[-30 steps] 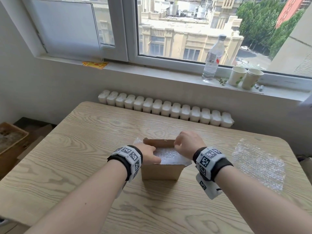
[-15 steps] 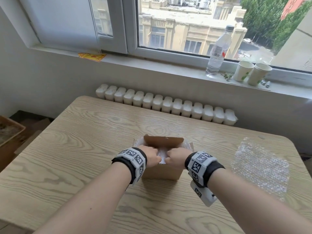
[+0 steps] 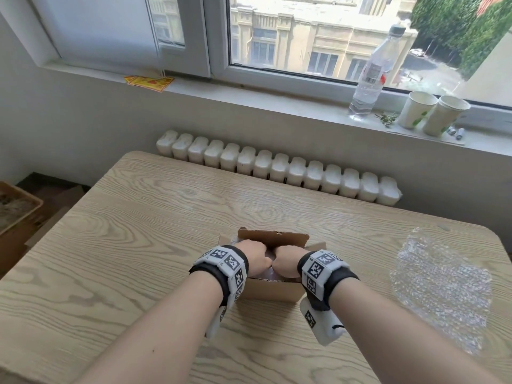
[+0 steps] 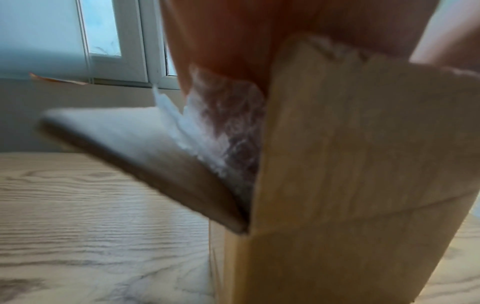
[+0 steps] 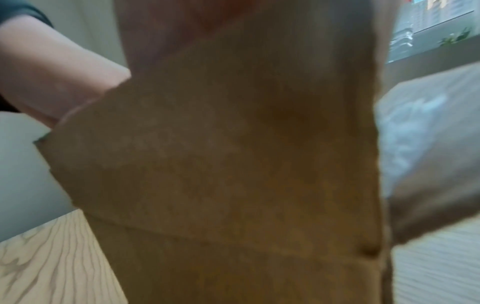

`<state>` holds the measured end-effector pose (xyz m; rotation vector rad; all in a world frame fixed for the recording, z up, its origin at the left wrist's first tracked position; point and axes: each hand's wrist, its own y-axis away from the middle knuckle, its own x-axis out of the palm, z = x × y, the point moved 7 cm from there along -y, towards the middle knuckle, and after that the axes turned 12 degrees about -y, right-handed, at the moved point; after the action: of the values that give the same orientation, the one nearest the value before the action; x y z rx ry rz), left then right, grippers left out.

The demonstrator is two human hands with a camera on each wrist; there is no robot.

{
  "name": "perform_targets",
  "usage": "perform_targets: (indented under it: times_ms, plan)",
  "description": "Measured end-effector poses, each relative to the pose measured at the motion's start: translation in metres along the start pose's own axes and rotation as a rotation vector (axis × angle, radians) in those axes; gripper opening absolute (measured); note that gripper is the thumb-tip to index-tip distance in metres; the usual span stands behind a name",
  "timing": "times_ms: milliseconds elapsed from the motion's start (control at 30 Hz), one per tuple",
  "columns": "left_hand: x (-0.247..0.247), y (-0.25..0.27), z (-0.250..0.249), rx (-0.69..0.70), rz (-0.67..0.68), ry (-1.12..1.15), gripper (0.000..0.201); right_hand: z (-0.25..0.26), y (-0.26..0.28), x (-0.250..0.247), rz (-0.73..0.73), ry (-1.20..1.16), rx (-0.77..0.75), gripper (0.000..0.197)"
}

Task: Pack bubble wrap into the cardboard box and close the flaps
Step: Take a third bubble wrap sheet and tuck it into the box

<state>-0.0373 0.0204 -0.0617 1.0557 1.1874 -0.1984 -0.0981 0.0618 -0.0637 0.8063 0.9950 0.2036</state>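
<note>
A small brown cardboard box (image 3: 273, 289) stands on the wooden table (image 3: 133, 245), its far flap (image 3: 273, 239) upright. My left hand (image 3: 256, 259) and right hand (image 3: 286, 263) sit side by side over the box's opening, knuckles up, fingers curled down onto the bubble wrap (image 3: 268, 273) inside. The fingertips are hidden. In the left wrist view, crumpled bubble wrap (image 4: 226, 123) bulges at the corner between the lowered left flap (image 4: 116, 133) and the raised near flap (image 4: 363, 144). The right wrist view is filled by the blurred near side of the box (image 5: 233, 164).
A loose sheet of bubble wrap (image 3: 440, 289) lies on the table to the right of the box. On the windowsill stand a plastic bottle (image 3: 368, 79) and two paper cups (image 3: 432, 112). A white radiator (image 3: 277, 167) runs behind the table. A cardboard box (image 3: 16, 214) sits on the floor at the left.
Both hands have drawn together to the middle of the box and pushed lower into it; the right hand came back from the far right corner. The bubble wrap shows less.
</note>
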Motion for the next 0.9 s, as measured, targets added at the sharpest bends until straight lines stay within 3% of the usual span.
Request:
perform_targets:
  times_ms: [133,233,300,400,567,700,900]
  plan:
    - [-0.013,0.005,0.005,0.05,-0.141,-0.025,0.033,-0.002,0.004,-0.008,-0.046,0.019,-0.021,0.036]
    - [-0.028,0.013,0.01,0.071,-0.245,-0.175,0.03,-0.002,0.013,-0.024,-0.186,0.028,-0.087,0.021]
    - [-0.033,0.015,0.011,0.048,-0.234,-0.248,0.029,-0.003,0.022,-0.037,-0.288,0.046,-0.089,0.015]
    - [-0.028,0.011,0.012,0.011,-0.111,-0.294,0.03,-0.009,0.027,-0.048,-0.327,0.057,-0.045,0.022]
    - [-0.012,0.005,0.002,0.011,0.048,-0.296,0.031,-0.015,0.02,-0.038,-0.242,0.017,0.025,0.013]
    - [0.003,-0.004,-0.006,-0.007,0.118,-0.249,0.033,-0.019,0.003,-0.017,-0.095,-0.016,0.172,0.041]
    - [0.008,-0.015,-0.004,-0.026,0.169,-0.179,0.035,-0.022,-0.005,-0.005,0.036,-0.074,0.206,0.036]
